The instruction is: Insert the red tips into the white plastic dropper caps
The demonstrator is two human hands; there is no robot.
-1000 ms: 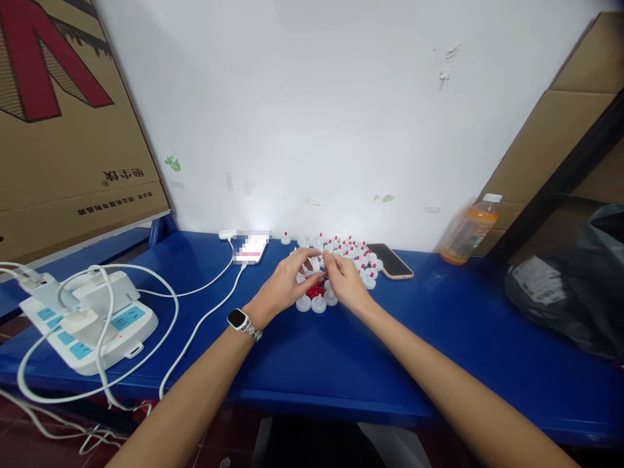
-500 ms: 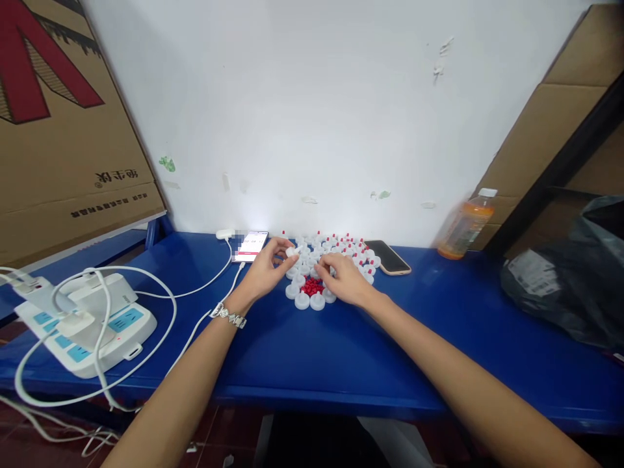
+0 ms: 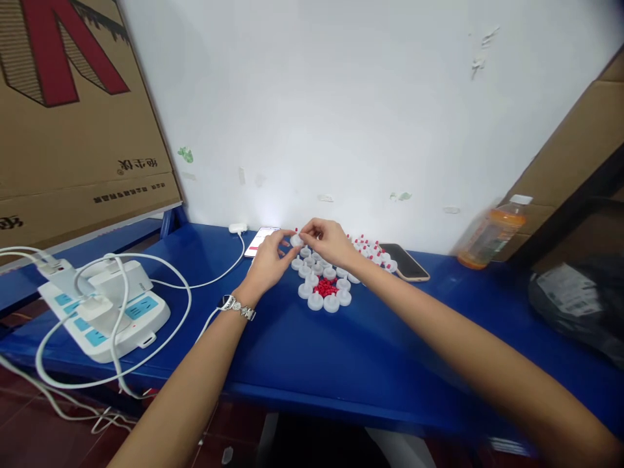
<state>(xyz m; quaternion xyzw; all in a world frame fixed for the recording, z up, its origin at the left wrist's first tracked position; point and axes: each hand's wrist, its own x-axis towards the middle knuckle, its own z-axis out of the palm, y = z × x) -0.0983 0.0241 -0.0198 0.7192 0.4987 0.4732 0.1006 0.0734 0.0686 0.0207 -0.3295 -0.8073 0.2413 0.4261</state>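
Two hands: both meet above the far edge of the cap cluster, fingertips almost touching each other.
Left hand [image 3: 267, 260]: thumb and fingers pinched on a small white cap [image 3: 295, 240], held just off the blue table [image 3: 370, 364]; a watch with a metal band [image 3: 237, 306] sits on the wrist.
Right hand [image 3: 329, 239]: fingertips drawn together against the same white cap from its 3 o'clock side; whether they carry anything of their own is too small to tell.
White cap: at 12 o'clock of the heap of red tips, at the far left of the cluster.
Loose white caps [image 3: 324, 286]: ringed around a small heap of red tips [image 3: 325, 286], just below the hands.
Caps with red tips fitted [image 3: 373, 250]: grouped at 2 o'clock from the heap, beside a dark phone [image 3: 404, 261].
Lit phone [image 3: 260, 239]: at 10 o'clock from the heap, a white cable [image 3: 214, 279] running to it.
Power strip [image 3: 104, 309]: well apart at 9 o'clock, chargers plugged in.
Orange drink bottle [image 3: 492, 233]: at 3 o'clock, against the wall.
Black bag [image 3: 580, 305]: far right on the table.
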